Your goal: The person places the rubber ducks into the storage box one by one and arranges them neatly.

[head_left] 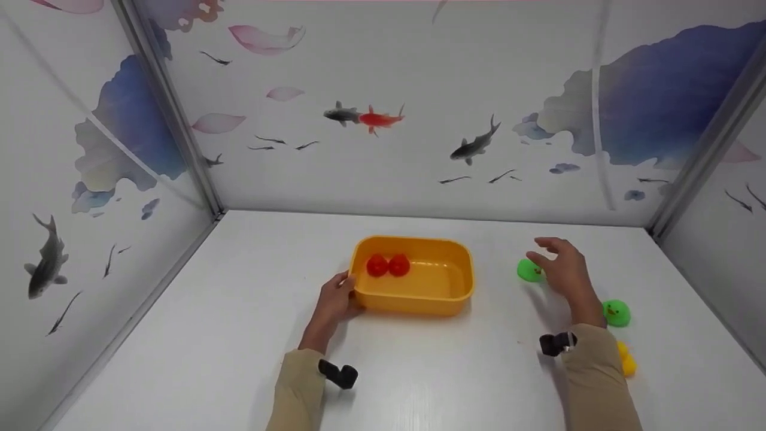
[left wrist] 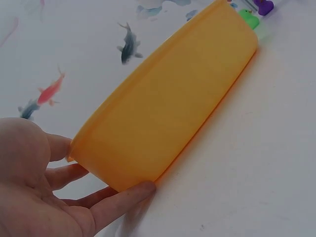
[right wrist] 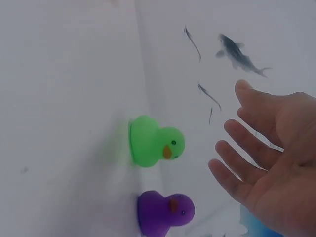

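A yellow plastic box (head_left: pixel 413 304) stands on the table, with two small red balls (head_left: pixel 388 265) at its left end. My left hand (head_left: pixel 336 299) holds the box's left end, its fingers at the rim and along the lower edge in the left wrist view. Over on the right, my right hand (head_left: pixel 562 269) hovers by a green rubber duck (head_left: pixel 529 270), fingers spread and loosely bent, nothing between them. The right wrist view shows this green duck beside a purple duck (right wrist: pixel 160 213), both apart from the hand. In the head view the purple duck is hidden.
Another green duck (head_left: pixel 617 313) sits by the right wrist. Closer to me, a yellow duck (head_left: pixel 626 359) is partly covered by the right sleeve. Printed white walls (head_left: pixel 389 173) enclose the white table (head_left: pixel 251 257) at the back and sides.
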The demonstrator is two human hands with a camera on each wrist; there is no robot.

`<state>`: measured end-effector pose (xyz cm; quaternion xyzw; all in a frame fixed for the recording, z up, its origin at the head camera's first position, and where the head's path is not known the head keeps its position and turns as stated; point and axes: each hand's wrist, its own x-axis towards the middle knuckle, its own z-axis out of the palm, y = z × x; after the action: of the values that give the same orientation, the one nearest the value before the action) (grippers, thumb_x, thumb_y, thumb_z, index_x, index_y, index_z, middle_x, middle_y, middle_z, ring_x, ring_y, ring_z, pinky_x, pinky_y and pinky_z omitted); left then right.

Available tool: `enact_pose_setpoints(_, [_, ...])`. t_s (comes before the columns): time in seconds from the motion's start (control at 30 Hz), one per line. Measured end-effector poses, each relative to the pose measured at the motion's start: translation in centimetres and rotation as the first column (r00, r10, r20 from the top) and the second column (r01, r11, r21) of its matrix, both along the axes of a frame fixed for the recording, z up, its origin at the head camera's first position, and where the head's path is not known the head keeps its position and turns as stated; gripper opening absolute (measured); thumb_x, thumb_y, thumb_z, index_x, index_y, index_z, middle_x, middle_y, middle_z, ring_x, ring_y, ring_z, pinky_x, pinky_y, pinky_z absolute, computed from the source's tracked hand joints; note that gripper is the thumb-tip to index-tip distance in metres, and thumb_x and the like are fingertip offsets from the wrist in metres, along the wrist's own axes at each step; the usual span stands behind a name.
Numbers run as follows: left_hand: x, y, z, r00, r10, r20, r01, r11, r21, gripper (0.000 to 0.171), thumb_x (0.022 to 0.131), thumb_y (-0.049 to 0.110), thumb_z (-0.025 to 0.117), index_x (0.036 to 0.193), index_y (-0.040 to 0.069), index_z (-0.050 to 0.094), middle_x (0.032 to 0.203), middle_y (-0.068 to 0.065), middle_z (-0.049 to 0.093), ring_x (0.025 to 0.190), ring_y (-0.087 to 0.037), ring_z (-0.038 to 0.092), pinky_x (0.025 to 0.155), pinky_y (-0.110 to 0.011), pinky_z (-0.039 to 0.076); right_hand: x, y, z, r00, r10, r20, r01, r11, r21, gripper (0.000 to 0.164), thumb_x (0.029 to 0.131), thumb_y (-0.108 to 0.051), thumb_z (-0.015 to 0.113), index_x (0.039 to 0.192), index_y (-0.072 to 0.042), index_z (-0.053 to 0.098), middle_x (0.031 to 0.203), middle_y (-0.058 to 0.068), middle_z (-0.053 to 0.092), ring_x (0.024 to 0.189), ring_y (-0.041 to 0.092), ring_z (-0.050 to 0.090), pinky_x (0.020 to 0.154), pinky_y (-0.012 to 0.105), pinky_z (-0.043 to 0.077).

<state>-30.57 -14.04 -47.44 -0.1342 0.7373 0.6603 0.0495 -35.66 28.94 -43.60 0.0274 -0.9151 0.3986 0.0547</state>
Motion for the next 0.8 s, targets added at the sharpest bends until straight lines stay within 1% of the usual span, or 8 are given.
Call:
enact_pose_setpoints(0.17, [0.2,-0.1,-0.1,1.000,-0.001,-0.014,0.001,1.000,-0.002,0.049,0.108,0.031,0.043,0.152,0.008,0.041,0.143,-0.019,0.057,0.109,-0.023,0.062,0.095,-0.041,0.059,-0.1,1.2,-0.9,0.999,-0.029,0.013,0.029,0.999,0.043,0.065,0.100,-0.040,0.060,0.147,0.001,0.045,0.154,0.031,0.036,0.146,0.050,0.027,0.119,0.064,0.026])
enact_pose_setpoints(0.3, [0.2,-0.1,-0.2,1.000,-0.002,-0.009,0.001,1.000,-0.013,0.050,0.108,0.031,0.043,0.153,0.008,0.040,0.141,-0.020,0.057,0.107,-0.023,0.064,0.094,-0.041,0.059,-0.1,1.7,-1.8,0.999,-0.037,0.038,0.035,0.998,0.047,0.068,0.098,-0.043,0.061,0.147,0.001,0.044,0.157,0.032,0.031,0.148,0.051,0.022,0.120,0.064,0.023])
enact_pose_setpoints(0.53, [0.4,0.0,-0.6,1.000,-0.012,0.013,0.012,1.000,0.002,0.050,0.108,0.032,0.042,0.153,0.010,0.040,0.140,-0.018,0.059,0.103,-0.021,0.065,0.094,-0.039,0.059,-0.3,2.0,-2.8,0.991,-0.021,0.131,0.017,0.999,0.032,0.071,0.100,-0.042,0.060,0.150,0.003,0.038,0.158,0.034,0.025,0.148,0.052,0.018,0.120,0.064,0.022])
enact_pose_setpoints(0.63, [0.3,0.0,-0.5,1.000,-0.012,0.010,0.012,1.000,0.003,0.050,0.109,0.031,0.042,0.153,0.009,0.039,0.141,-0.018,0.058,0.104,-0.021,0.064,0.095,-0.039,0.059,-0.5,2.1,-2.9,0.987,-0.019,0.162,0.015,1.000,0.027,0.072,0.100,-0.042,0.059,0.152,0.002,0.035,0.159,0.033,0.023,0.148,0.052,0.017,0.120,0.065,0.021])
enact_pose_setpoints(0.8, [0.1,0.1,-0.1,1.000,-0.002,0.012,0.002,1.000,0.002,0.050,0.108,0.031,0.043,0.153,0.010,0.039,0.141,-0.017,0.059,0.104,-0.022,0.064,0.095,-0.037,0.059,-0.8,2.1,-3.2,0.984,-0.006,0.178,0.004,1.000,0.012,0.073,0.100,-0.043,0.058,0.153,0.001,0.034,0.160,0.033,0.021,0.149,0.052,0.016,0.121,0.066,0.020])
